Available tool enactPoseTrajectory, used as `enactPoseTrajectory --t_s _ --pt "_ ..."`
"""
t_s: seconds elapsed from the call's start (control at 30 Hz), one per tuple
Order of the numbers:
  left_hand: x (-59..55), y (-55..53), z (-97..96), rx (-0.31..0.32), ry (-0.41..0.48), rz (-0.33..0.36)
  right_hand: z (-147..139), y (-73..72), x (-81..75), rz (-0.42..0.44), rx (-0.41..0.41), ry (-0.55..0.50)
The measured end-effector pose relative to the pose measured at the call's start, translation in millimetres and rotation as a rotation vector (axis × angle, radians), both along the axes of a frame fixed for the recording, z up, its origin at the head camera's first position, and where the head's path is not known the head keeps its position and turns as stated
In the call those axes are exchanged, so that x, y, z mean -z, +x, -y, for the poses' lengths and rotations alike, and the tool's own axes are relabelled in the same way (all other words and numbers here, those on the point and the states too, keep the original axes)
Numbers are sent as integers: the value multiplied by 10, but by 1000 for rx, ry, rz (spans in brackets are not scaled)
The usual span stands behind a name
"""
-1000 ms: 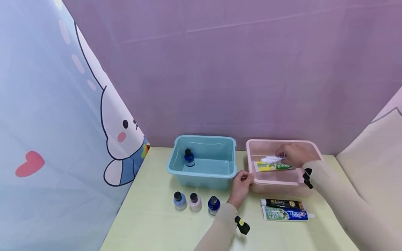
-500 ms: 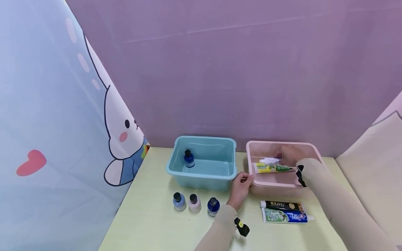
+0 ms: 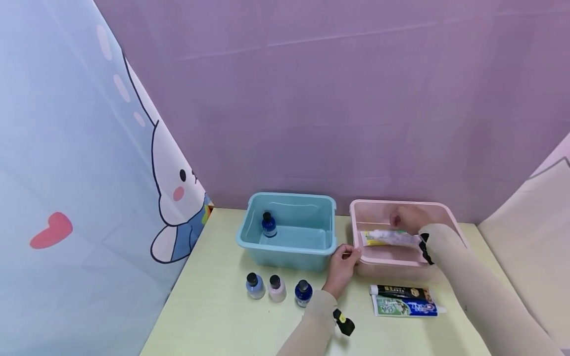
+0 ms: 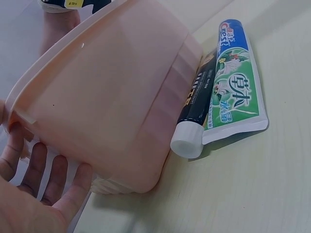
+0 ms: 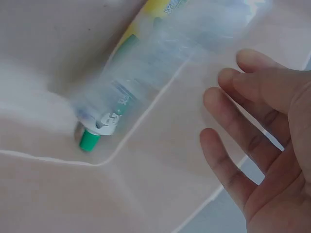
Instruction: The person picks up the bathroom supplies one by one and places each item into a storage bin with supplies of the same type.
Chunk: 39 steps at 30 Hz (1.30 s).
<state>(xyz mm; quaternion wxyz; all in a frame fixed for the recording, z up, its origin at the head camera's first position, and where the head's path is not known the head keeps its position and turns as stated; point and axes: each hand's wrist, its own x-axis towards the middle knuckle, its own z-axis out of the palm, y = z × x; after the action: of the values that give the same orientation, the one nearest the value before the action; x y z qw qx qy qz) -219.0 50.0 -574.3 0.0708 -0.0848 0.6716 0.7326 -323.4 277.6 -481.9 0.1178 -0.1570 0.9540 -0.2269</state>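
Observation:
My left hand (image 3: 340, 271) pinches the rim of the pink plastic bin (image 3: 405, 269) at its front left corner; the left wrist view shows its fingers (image 4: 57, 177) spread beneath that rim. Inside the bin, my right hand (image 3: 411, 219) hovers with fingers apart and nothing in them, as the right wrist view shows. Just beside its fingertips, a whitish toothpaste tube (image 5: 189, 41), blurred by motion, overlaps a yellow and green toothpaste tube (image 5: 158, 8). That lower tube's green cap (image 5: 89, 140) points toward a corner of the bin.
A blue bin (image 3: 285, 254) stands left of the pink one, holding a dark blue bottle (image 3: 269, 226). Before it stand a light blue bottle (image 3: 255, 288), a pale pink bottle (image 3: 277, 290) and another dark blue bottle (image 3: 304, 294). Black (image 3: 401, 291) and blue-green (image 3: 403, 306) toothpaste tubes lie in front of the pink bin.
My right hand lowered the whitish tube into the pink bin and let it go; the tube has come forward over the yellow and green one. My left hand stays at the rim.

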Motion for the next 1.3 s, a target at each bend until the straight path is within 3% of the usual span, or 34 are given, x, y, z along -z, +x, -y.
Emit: enactPoseTrajectory --t_s 0.07,0.13,0.4,0.77,1.0,1.3 --pt "3 0 -4 0 3 -1 10 7 -15 -21 19 10" --pt "5 -2 -6 -1 3 5 -2 -16 -2 -93 -24 90" --pt "2 -11 -2 -7 -8 22 -86 -44 -21 -72 -78 95" --pt "-7 -22 -5 -19 -11 21 -69 192 -255 -94 -58 69" --pt "-6 -21 2 -26 -5 19 -70 391 -213 -250 -73 71" --pt "-20 1 5 -18 5 22 -78 794 -129 -499 -100 52"
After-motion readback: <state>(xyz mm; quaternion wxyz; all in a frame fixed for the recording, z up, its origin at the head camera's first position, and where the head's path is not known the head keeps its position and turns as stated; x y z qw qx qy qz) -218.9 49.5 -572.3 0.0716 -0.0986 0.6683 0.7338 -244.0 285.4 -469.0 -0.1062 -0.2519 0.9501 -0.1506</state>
